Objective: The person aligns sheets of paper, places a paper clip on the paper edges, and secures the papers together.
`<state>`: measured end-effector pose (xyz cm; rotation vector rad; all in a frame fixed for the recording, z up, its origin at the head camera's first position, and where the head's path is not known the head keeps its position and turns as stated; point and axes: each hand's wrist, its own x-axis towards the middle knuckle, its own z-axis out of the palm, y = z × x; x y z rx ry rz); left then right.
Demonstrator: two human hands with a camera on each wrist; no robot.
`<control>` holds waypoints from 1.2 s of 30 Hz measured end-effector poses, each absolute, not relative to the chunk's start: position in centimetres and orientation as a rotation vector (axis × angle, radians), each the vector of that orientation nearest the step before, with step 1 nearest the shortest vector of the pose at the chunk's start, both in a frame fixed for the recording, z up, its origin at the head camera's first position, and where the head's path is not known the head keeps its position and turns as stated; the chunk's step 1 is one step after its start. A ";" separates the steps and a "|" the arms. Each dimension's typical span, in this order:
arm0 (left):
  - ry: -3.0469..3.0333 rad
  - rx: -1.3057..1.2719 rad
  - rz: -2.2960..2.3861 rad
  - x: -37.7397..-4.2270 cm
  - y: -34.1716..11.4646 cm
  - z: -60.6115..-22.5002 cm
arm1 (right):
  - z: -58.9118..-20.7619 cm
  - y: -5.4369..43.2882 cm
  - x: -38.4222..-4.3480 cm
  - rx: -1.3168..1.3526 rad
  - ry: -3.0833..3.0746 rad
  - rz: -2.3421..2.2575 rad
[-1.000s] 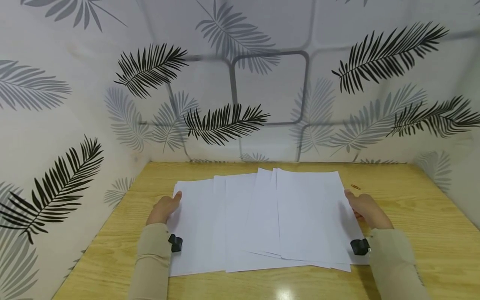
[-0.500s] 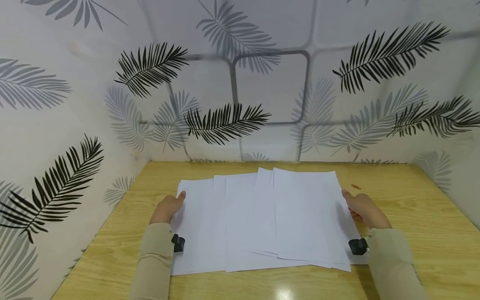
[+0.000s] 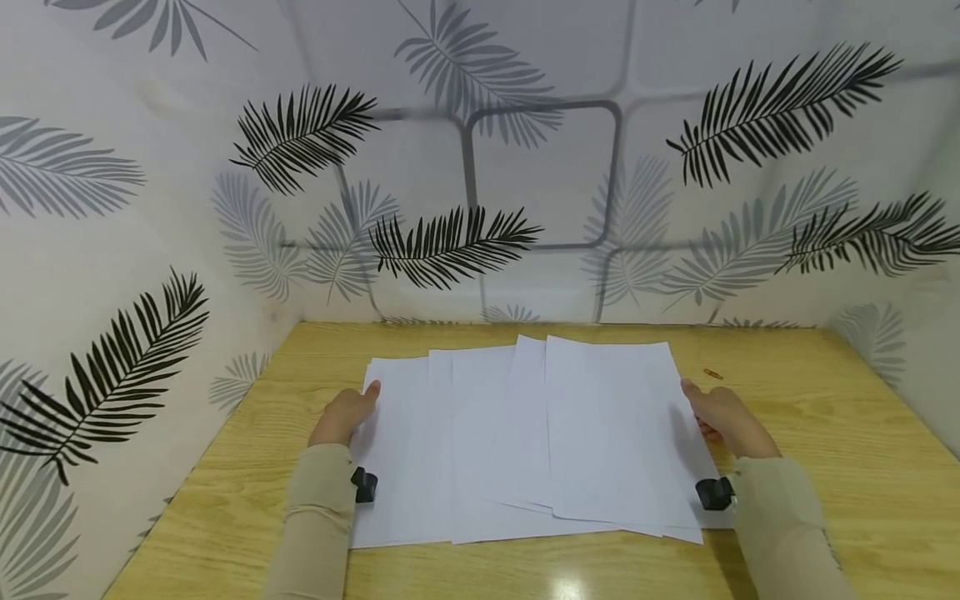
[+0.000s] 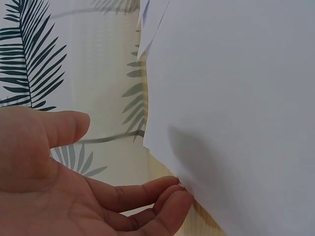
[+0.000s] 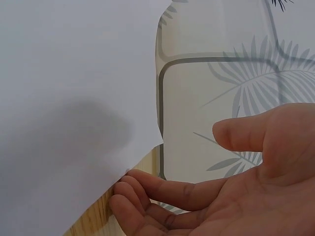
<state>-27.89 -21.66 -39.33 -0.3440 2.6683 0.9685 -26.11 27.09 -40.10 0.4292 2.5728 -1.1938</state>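
Note:
Several white sheets of paper (image 3: 607, 433) lie fanned out and overlapping on the wooden table. At their left edge is my left hand (image 3: 347, 415); in the left wrist view that hand (image 4: 98, 187) touches the edge of the paper (image 4: 236, 98) with its fingertips, thumb raised and apart. My right hand (image 3: 731, 419) is at the right edge of the sheets. In the right wrist view, the fingertips of this hand (image 5: 211, 182) touch the paper (image 5: 74, 64) from the side, and the thumb stands away from it.
An orange paper clip (image 3: 713, 374) lies on the table (image 3: 840, 417) beyond my right hand. A wall (image 3: 540, 167) with a leaf pattern closes off the back and sides. A black wrist camera (image 3: 364, 485) sits by my left cuff, another (image 3: 715, 493) by the right.
My left hand has moved right, and the left sheets have slid inward with it. The right hand and the top right sheet have shifted slightly left. The sheets overlap more.

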 end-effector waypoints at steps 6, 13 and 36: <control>2.672 -0.340 0.954 -28.0 -21.5 -39.5 | -40.0 27.1 -26.0 0.415 2.554 -1.229; 2.663 -0.337 0.978 -28.2 -21.3 -39.7 | -39.7 27.0 -26.1 0.364 2.536 -1.226; 2.683 -0.280 0.948 -28.2 -19.9 -39.6 | -40.0 26.1 -26.3 0.379 2.516 -1.233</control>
